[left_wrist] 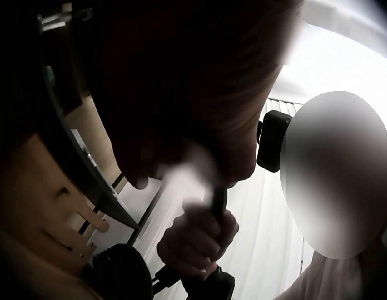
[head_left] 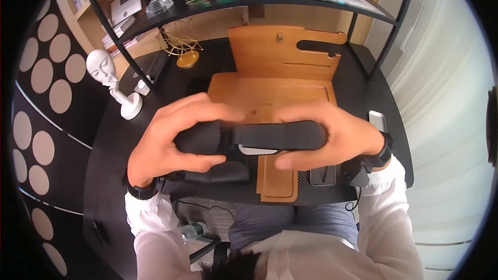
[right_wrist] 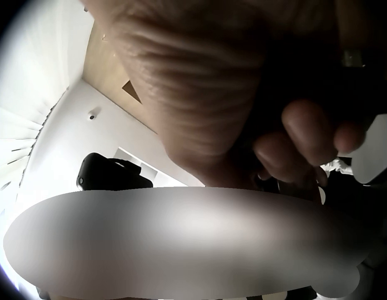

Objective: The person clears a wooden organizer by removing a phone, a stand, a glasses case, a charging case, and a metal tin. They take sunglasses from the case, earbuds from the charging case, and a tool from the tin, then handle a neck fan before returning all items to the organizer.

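Both hands hold a black headphone-like item (head_left: 280, 136) above the desk; it has a rounded end on the left and a smooth band on the right. My left hand (head_left: 168, 134) grips the rounded end, thumb below and fingers above. Round the band's right end curl the thumb and fingers of my right hand (head_left: 340, 136). A pale rounded thing (head_left: 257, 150) shows partly beneath the item. In the left wrist view the right hand (left_wrist: 193, 240) is curled and backlit. Fingers (right_wrist: 309, 131) fill the upper right of the right wrist view, where the item is mostly in shadow.
Behind the hands stands a wooden desk organizer (head_left: 275, 46) with cutouts. A wooden tray (head_left: 278, 176) lies at the front edge beside a dark rectangular thing (head_left: 323, 175). To the left are a white figurine (head_left: 106, 72) and a gold ornament (head_left: 187, 59). A black shelf (head_left: 207, 8) spans above.
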`<state>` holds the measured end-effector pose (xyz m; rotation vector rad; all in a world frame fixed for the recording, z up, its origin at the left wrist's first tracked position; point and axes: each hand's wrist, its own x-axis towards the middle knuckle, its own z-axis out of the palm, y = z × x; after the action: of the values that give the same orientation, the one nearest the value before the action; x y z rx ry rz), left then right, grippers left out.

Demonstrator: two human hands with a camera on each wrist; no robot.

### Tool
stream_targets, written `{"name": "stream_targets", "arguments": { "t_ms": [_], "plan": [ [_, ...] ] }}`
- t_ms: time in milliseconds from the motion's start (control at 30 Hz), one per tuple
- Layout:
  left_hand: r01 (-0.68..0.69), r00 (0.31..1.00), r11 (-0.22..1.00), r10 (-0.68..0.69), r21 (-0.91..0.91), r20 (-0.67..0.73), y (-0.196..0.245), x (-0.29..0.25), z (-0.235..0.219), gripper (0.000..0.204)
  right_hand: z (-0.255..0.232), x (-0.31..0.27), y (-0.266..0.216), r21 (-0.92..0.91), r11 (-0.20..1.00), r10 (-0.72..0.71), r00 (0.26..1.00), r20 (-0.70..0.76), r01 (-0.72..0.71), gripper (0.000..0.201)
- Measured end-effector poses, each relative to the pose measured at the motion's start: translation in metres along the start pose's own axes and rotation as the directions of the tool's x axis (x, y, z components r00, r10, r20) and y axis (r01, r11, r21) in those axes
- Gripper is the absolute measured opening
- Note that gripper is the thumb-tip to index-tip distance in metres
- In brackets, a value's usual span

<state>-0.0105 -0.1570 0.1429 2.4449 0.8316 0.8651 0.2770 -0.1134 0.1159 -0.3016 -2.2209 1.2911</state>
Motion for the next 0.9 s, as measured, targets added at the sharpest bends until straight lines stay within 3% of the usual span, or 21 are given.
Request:
{"name": "stream_targets", "arguments": {
  "t_ms": [67,133,200,300,333,400,433,467,533,567,600,667,700,800,900],
  "plan": [
    [-0.009,0.999,1.000,0.010,-0.029,0.045,0.000,0.004,0.006,0.058,0.002,0.000,-0.007,0.087,0.987,0.136,0.990,0.026,-0.137,0.035],
    [-0.030,0.996,0.998,0.034,-0.055,0.085,0.002,0.007,0.014,0.056,0.007,0.001,-0.013,0.153,0.979,0.137,0.991,0.010,-0.137,0.047],
    [-0.051,0.998,0.997,0.052,-0.063,0.018,-0.008,0.001,0.018,0.054,0.013,0.001,-0.011,0.255,0.952,0.174,0.985,0.003,-0.169,0.055],
    [0.039,0.991,0.990,-0.056,0.132,0.123,-0.008,-0.003,0.013,0.061,0.004,0.001,-0.011,0.088,0.941,0.317,0.942,0.105,-0.327,0.057],
    [0.014,0.995,0.992,-0.026,0.128,0.096,-0.009,0.001,0.017,0.066,0.000,0.000,-0.013,0.042,0.941,0.331,0.938,0.102,-0.336,0.055],
    [-0.034,0.999,0.993,0.031,0.117,0.032,-0.011,0.008,0.028,0.075,-0.011,-0.004,-0.025,-0.075,0.945,0.321,0.947,0.026,-0.318,0.051],
    [0.055,0.996,0.991,-0.064,0.120,0.067,-0.007,0.010,0.028,0.089,-0.018,-0.009,-0.033,-0.106,0.942,0.317,0.948,-0.027,-0.318,0.049],
    [0.064,0.997,0.993,-0.067,0.095,0.026,-0.008,0.011,0.032,0.092,-0.027,-0.016,-0.048,-0.107,0.941,0.317,0.946,-0.061,-0.322,0.046],
    [0.082,0.995,0.996,-0.079,0.044,-0.063,-0.011,0.012,0.040,0.097,-0.038,-0.039,-0.070,-0.082,0.910,0.356,0.866,-0.352,-0.407,0.041],
    [0.083,0.994,0.995,-0.079,0.048,-0.079,-0.010,0.012,0.039,0.090,-0.046,-0.049,-0.081,-0.097,0.864,0.391,0.780,-0.488,-0.494,0.042],
    [0.109,0.994,0.994,-0.109,0.025,-0.003,-0.009,0.011,0.035,0.086,-0.053,-0.059,-0.088,-0.099,0.812,0.406,0.678,-0.613,-0.576,0.043],
    [0.168,0.975,0.986,-0.164,-0.012,0.149,-0.008,0.008,0.030,0.076,-0.071,-0.072,-0.077,-0.241,0.715,0.260,0.569,-0.780,-0.657,0.049],
    [0.123,0.983,0.992,-0.121,-0.007,0.140,-0.006,0.008,0.036,0.063,-0.086,-0.077,-0.067,-0.272,0.637,0.251,0.527,-0.812,-0.722,0.055],
    [0.095,0.955,0.991,-0.116,0.089,0.272,0.000,0.010,0.045,0.060,-0.124,-0.082,-0.029,-0.243,0.510,0.220,0.398,-0.891,-0.825,0.060],
    [0.121,0.940,0.986,-0.150,0.113,0.306,0.004,0.011,0.046,0.059,-0.160,-0.087,0.016,-0.150,0.695,0.241,0.424,-0.873,-0.703,0.061]
  ]
}}
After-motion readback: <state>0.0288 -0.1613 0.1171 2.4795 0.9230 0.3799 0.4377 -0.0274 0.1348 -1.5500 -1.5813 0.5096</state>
